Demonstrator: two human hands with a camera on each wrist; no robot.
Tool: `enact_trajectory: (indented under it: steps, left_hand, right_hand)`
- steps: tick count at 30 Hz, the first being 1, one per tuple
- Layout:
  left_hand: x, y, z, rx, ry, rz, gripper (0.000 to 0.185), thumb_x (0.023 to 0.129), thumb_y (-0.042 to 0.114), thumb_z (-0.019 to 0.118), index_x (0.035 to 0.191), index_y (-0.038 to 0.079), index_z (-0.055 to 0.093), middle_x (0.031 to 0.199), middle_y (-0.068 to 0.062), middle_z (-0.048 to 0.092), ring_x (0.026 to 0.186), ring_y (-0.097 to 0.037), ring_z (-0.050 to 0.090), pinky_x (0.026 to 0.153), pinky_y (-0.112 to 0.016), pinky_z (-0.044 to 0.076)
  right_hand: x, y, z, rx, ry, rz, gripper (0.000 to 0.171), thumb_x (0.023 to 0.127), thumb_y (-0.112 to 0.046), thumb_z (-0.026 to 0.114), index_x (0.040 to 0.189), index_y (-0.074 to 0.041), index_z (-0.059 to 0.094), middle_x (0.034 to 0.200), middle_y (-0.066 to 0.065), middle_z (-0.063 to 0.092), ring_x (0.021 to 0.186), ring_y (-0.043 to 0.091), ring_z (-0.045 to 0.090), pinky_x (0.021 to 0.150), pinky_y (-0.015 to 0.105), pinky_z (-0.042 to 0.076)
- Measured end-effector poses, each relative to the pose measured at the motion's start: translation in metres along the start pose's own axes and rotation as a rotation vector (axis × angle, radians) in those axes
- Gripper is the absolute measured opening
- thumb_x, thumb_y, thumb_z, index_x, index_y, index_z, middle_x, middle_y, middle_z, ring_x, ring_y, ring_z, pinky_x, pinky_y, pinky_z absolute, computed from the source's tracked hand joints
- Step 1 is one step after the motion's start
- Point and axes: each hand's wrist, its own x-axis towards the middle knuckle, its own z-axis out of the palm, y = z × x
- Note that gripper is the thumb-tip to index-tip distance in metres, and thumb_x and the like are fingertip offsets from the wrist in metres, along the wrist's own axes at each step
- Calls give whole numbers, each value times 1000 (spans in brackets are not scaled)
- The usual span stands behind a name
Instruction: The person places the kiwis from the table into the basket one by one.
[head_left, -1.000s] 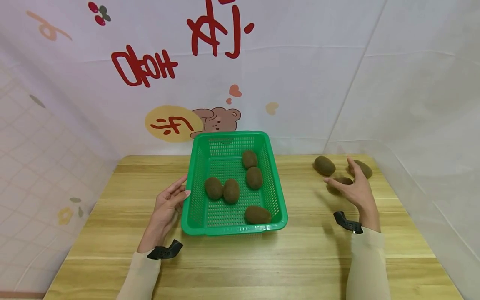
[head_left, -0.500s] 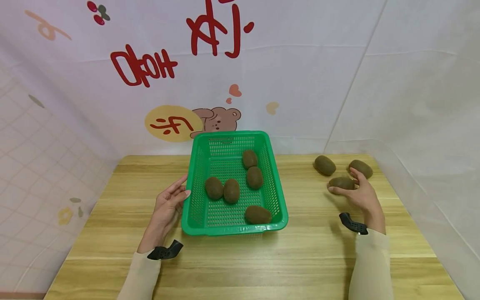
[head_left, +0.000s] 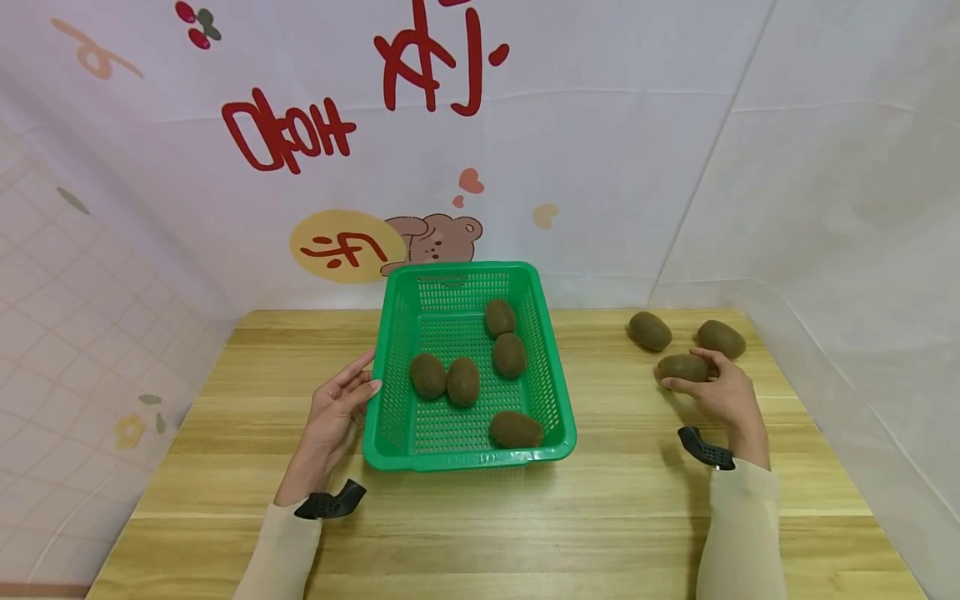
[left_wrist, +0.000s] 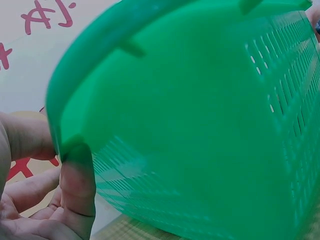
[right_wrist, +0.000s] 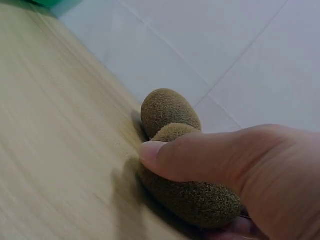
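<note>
At the middle of the table stands a green perforated basket; several brown kiwis lie in it. My left hand pinches the basket's left rim between thumb and fingers, as the left wrist view shows close up. On the right, my right hand grips a fuzzy kiwi lying on the tabletop. In the right wrist view the thumb crosses over that kiwi, while the other fingers are mostly hidden behind it.
Two more kiwis, a left one and a right one, lie just beyond my right hand near the table's back edge. White printed sheeting rises behind the wooden table and along both sides.
My right hand has come in to the nearest kiwi and moved slightly rightward, its fingers drawing in around it. The left hand and basket have stayed in place.
</note>
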Motion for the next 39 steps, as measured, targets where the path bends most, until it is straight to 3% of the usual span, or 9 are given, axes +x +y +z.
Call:
enact_trajectory:
  steps: [8, 14, 24, 32, 39]
  left_hand:
    - [1, -2, -2, 6, -1, 6, 65, 96, -3, 65, 156, -2, 39, 103, 6, 65, 92, -4, 66, 79, -15, 58]
    - [1, -3, -3, -4, -15, 8, 66, 97, -3, 65, 157, -2, 37, 103, 6, 64, 92, -3, 66, 79, -15, 58]
    - [1, -3, -2, 11, 23, -12, 63, 96, -1, 67, 155, 0, 43, 101, 5, 63, 92, -5, 61, 77, -15, 57]
    - [1, -2, -2, 13, 12, -19, 64, 97, -1, 66, 156, 1, 41, 102, 6, 64, 91, -3, 64, 78, -15, 57]
    - [1, -3, -2, 15, 33, -16, 64, 95, 0, 69, 154, 1, 44, 101, 6, 64, 92, -5, 61, 79, -15, 57]
  right_hand:
    - [1, -1, 0, -53, 17, 9, 103, 82, -55, 82, 161, -9, 34, 155, 37, 37, 138, 52, 41, 104, 61, 44]
    - [0, -6, -1, -22, 25, -7, 102, 82, -56, 82, 161, -10, 34, 157, 34, 36, 139, 51, 41, 103, 60, 44]
    - [-2, -19, -3, -13, 53, -45, 99, 82, -55, 82, 160, -12, 37, 157, 28, 39, 137, 46, 43, 101, 54, 45]
    - [-7, -32, -6, -7, 62, -88, 99, 83, -56, 81, 160, -12, 36, 155, 31, 39, 136, 51, 43, 99, 59, 47]
    - [-8, -42, -8, -9, 80, -116, 96, 83, -55, 81, 159, -15, 38, 155, 26, 43, 134, 48, 49, 89, 38, 50]
